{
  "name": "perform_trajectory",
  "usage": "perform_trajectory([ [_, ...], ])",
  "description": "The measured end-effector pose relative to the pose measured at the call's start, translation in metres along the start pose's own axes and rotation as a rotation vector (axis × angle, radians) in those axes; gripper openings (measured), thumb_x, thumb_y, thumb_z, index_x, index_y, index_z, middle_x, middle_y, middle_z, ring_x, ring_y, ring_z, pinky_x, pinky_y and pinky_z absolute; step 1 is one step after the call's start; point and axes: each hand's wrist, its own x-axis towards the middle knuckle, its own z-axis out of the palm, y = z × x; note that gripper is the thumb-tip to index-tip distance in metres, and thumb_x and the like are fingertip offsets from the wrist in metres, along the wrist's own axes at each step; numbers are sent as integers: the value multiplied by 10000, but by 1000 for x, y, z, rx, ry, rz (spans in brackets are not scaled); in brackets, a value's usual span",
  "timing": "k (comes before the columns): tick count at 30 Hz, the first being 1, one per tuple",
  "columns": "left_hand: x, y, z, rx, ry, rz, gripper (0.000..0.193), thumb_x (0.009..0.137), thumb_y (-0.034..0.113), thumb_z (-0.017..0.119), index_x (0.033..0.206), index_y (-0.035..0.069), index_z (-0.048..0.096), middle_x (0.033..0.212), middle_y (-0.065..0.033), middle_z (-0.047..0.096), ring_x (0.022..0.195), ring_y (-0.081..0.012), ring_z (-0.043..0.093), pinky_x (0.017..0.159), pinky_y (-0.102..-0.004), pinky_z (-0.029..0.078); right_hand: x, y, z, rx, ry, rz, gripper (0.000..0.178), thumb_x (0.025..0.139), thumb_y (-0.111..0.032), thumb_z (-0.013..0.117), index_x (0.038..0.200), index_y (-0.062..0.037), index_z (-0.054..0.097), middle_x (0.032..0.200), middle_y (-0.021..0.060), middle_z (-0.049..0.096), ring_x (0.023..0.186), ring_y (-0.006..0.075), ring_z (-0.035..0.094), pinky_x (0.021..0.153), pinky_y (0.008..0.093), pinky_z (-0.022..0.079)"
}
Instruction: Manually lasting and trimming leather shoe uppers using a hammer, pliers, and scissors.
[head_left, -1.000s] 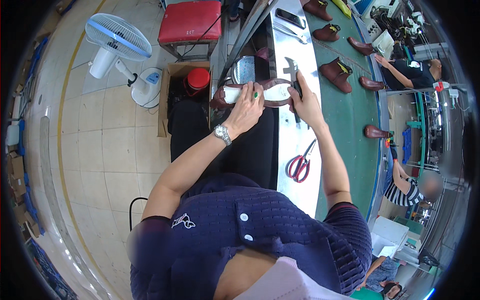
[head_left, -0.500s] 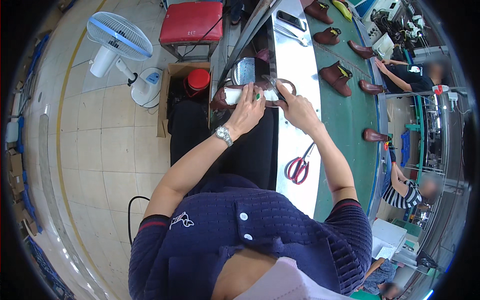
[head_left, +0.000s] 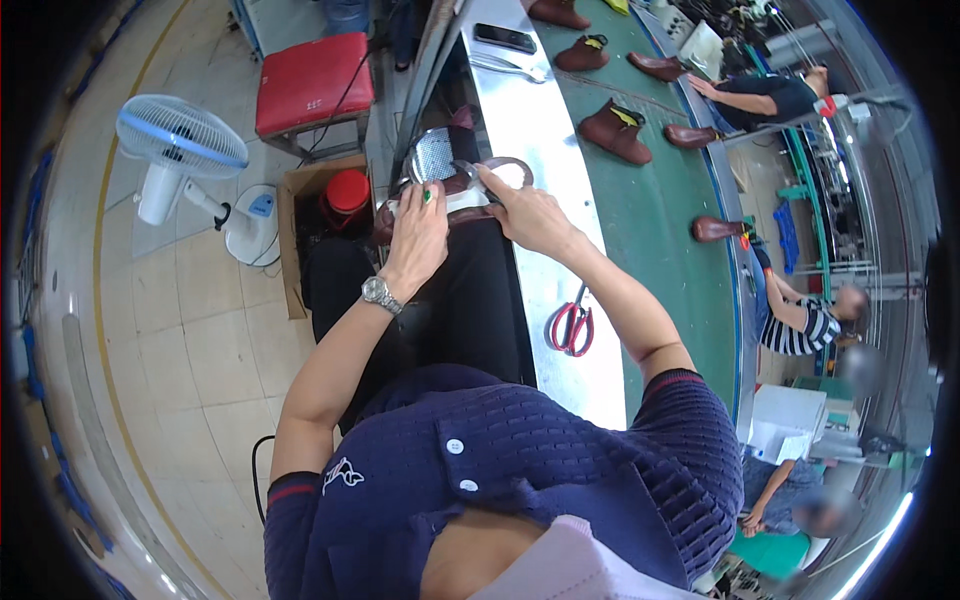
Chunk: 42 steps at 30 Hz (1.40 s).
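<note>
A brown leather boot [head_left: 466,202] lies sole up across my lap beside the metal table's edge, with white material on its underside. My left hand [head_left: 420,232] is closed over its toe half, fingers pressing on the white part. My right hand [head_left: 533,214] grips a grey metal hand tool [head_left: 466,171] at the heel half. The tool's curved end points toward my left fingers; its handle is mostly hidden in my palm, so its exact kind is unclear. Behind the boot is a round, perforated metal piece [head_left: 432,155].
Red-handled scissors [head_left: 571,329] lie on the metal table [head_left: 540,120], with a phone [head_left: 505,38] farther back. A green conveyor [head_left: 660,240] carries several brown boots [head_left: 615,132]. Left stand a fan [head_left: 180,140], a red stool [head_left: 314,84] and a box with a red-lidded container [head_left: 347,191]. Co-workers sit across the conveyor.
The whole view has shifted, so hands, boot and table appear farther left. My left hand still holds the boot and my right hand still grips the tool, its curved end now nearer my left fingers.
</note>
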Motion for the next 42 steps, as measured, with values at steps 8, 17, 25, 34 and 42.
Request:
perform_trajectory([
  [8,-11,4,9,202,67,80,447,751,27,450,1153,-168,431,1129,-262,461,1116,-406,420,1005,-465,298,-2,-19,9,79,175,23,618,824,-165,530,1370,-155,242,664,221,597,609,408,588,591,475,466],
  [17,-8,3,16,276,80,104,415,773,65,461,1117,-166,461,1132,-279,471,1133,-447,422,1007,-476,310,1,-30,10,113,241,82,616,822,-153,525,1368,-203,244,669,232,598,616,411,589,598,503,463],
  [25,-11,3,18,150,86,41,393,769,63,492,1105,-140,468,1119,-257,470,1141,-426,422,1008,-456,318,1,-36,7,121,251,-25,660,813,-123,521,1386,-174,197,628,225,590,594,413,588,573,495,462],
  [34,-14,-10,-23,-75,-32,-195,588,614,139,749,1121,-37,508,1102,-185,519,1067,-309,481,921,-388,371,2,-46,6,142,200,-54,615,831,-130,521,1369,-127,223,635,228,589,607,414,584,574,501,444],
  [42,-21,-21,-24,-369,6,-327,699,605,197,778,1172,-20,431,1135,-196,539,1062,-321,520,884,-371,429,10,-49,5,161,107,-108,573,834,-111,518,1351,-118,272,632,227,583,626,431,577,601,482,445],
])
